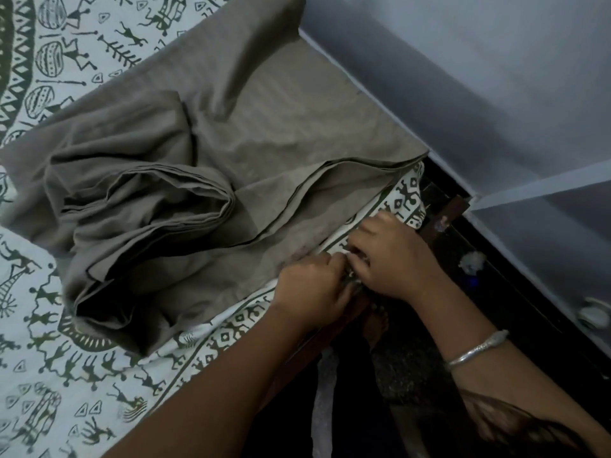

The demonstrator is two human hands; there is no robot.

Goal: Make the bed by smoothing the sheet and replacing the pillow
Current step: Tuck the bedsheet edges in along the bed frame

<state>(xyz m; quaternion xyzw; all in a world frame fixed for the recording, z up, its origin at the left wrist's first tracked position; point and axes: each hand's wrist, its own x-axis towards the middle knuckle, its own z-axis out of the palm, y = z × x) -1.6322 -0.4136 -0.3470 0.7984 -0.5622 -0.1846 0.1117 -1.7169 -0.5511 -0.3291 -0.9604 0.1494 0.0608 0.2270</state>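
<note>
Your sheet (49,358) is thin matt cloth, white with a dark green print. The plain grey-brown cover (264,110) on it is matt cloth too, soft and heavily creased. Your bangle (476,350) is shiny silver metal. The wall (496,77) looks smooth, matt-painted; the bed frame (458,203) dark wood.

A white sheet (99,385) printed with dark green dancing figures, triangles and zigzag bands lies spread over the bed, showing at the upper left, the lower left and along the near edge. A rumpled grey-brown cloth (205,180) lies across its middle and hides that part. The sheet's patterned border runs diagonally along the bed's edge, where the left hand (310,292) and the right hand (393,259), side by side, grip it with curled fingers. Beyond the hands, the sheet's corner sits loosely bunched close to the wall.
</note>
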